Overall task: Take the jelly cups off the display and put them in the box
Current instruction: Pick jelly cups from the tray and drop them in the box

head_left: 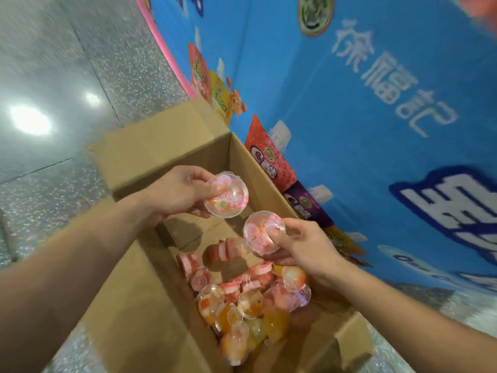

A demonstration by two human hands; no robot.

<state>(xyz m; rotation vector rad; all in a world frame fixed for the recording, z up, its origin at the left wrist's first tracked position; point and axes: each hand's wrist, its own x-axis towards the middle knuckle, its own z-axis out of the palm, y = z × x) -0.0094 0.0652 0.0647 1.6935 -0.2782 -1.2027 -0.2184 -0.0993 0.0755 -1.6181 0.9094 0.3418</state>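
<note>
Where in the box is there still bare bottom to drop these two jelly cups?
The bare bottom lies at the far end of the box, between its far wall and the first pink cups, below the left hand. The near end is crowded: a pile of jelly cups fills it.

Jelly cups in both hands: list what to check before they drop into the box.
1. Left hand grips the left jelly cup: ok.
2. Right hand grips the right jelly cup: ok.
3. Both cups are above the open box: ok.
4. Flaps are folded out of the way: ok.
5. Room in the box beyond the pile of cups: ok, bare cardboard shows.
6. Lids sealed: cannot tell, blurred.
</note>
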